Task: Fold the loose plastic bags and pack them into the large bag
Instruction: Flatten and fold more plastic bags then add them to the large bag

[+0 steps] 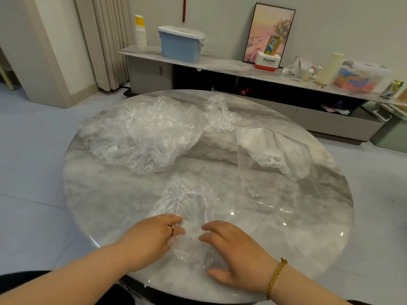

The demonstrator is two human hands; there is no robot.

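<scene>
As the left hand [152,236] and right hand [237,249] pressed a crumpled plastic bag [189,205], each grip was wide. Neither held it.

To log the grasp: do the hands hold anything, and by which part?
Nothing is gripped. The left hand and right hand only rest on the near end of the bag.

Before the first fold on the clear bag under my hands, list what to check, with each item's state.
1. Left hand and right hand resting on the crumpled clear plastic bag: ok.
2. That bag smoothed flat: not ok, wrinkled.
3. Bare round grey marble table beside it: ok.
4. Heap of crumpled clear bags apart from it: ok.
5. Large clear bag, mouth open: cannot tell.
</scene>
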